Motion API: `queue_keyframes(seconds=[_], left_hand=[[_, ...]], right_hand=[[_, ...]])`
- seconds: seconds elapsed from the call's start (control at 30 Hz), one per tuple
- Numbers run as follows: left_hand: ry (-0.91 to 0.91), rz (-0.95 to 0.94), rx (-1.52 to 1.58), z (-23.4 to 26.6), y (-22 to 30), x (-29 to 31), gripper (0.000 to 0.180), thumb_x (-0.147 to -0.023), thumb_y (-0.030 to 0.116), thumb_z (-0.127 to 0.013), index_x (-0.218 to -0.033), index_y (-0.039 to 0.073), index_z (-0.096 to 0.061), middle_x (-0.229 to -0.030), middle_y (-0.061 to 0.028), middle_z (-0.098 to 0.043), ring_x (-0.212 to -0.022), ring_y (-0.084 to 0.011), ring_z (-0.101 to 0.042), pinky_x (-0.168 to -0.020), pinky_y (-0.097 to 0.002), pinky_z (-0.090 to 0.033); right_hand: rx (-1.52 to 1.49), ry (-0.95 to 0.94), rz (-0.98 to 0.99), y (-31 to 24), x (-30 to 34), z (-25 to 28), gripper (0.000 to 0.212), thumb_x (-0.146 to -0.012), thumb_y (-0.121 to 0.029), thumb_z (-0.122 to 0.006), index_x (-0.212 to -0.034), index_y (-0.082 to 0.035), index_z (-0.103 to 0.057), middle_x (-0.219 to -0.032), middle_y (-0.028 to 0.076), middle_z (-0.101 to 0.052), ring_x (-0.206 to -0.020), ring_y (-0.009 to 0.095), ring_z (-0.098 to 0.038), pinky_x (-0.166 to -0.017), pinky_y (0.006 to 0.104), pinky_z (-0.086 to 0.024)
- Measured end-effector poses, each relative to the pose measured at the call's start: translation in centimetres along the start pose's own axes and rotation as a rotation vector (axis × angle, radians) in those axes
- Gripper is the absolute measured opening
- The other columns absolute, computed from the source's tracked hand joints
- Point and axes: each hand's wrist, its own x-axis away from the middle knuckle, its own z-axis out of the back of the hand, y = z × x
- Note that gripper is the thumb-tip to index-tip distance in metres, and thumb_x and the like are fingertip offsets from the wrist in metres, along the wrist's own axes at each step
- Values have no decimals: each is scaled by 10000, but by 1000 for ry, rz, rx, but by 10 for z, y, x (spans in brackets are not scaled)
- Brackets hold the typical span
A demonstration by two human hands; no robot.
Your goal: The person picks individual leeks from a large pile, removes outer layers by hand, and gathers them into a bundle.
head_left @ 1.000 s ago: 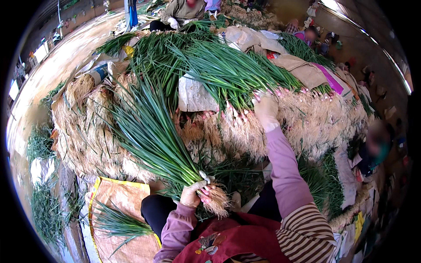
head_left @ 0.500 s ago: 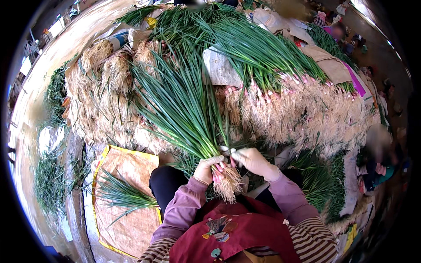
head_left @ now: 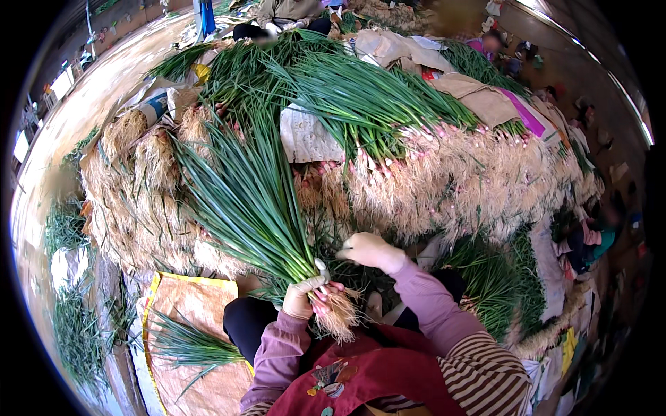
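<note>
My left hand (head_left: 300,297), in a pale glove, is wrapped round a thick bunch of spring onions (head_left: 267,208) just above the pinkish bulbs. Its long green leaves fan away up and to the left. The pale, stringy roots (head_left: 338,315) hang toward my red apron (head_left: 374,367). My right hand (head_left: 372,251), gloved too, is off to the right of the bunch, apart from it. Its fingers are curled together with the tips pointing left; whatever they may hold is too small to make out.
Ahead lies a long heap of spring onions (head_left: 444,180), roots facing me, with sacking (head_left: 312,135) among them. An orange mat with yellow edging (head_left: 187,277) at left bears a smaller bunch (head_left: 191,341). Loose greens (head_left: 485,277) lie at right. Another person (head_left: 284,10) sits beyond the heap.
My right hand has come away from the bulbs and moved up and away from the bunch. My left hand keeps its hold. The whole view has shifted slightly.
</note>
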Motion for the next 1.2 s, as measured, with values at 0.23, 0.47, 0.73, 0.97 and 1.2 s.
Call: queue_keyframes(seconds=[0.23,0.47,0.73,0.97,1.2], left_hand=[[59,-49,-27,-3,-3,-7,227,-758,75,-614,-963,-5,-557,-812,-119,-618,-713,-329,-646,-710,-430,-537],[13,-79,61,1,-7,-11,397,-720,110,-643,-1077,-21,-528,-956,-202,-621,-731,-336,-639,-726,-464,-536],[-104,-75,57,-6,-17,-27,672,-719,128,-654,-1311,-1,-363,-1192,-211,-548,-766,-310,-646,-741,-406,-535],[119,71,54,-13,-20,-25,267,-794,136,-626,-954,-76,-603,-650,-131,-619,-537,-223,-598,-437,-303,-491],[118,-140,85,-10,-13,-15,276,-761,57,-608,-1012,-58,-582,-727,-129,-634,-627,-287,-634,-650,-399,-548]], right_hand=[[458,961,-201,72,-60,149,301,-875,-72,-460,-1144,-94,-593,-1056,88,-619,-882,259,-621,-772,403,-487],[796,1078,-17,67,-105,157,92,-822,-129,-517,-818,-87,-598,-734,85,-598,-648,251,-628,-549,377,-507],[-91,638,241,-13,-10,29,227,-840,-213,-539,-701,-38,-577,-588,114,-564,-537,280,-573,-520,420,-428],[-382,747,154,-21,-10,-27,178,-806,-188,-577,-762,-19,-616,-644,189,-589,-589,348,-596,-529,420,-447],[-13,218,25,30,-5,-44,268,-786,-295,-624,-867,-42,-667,-803,195,-642,-787,346,-626,-697,399,-476]])
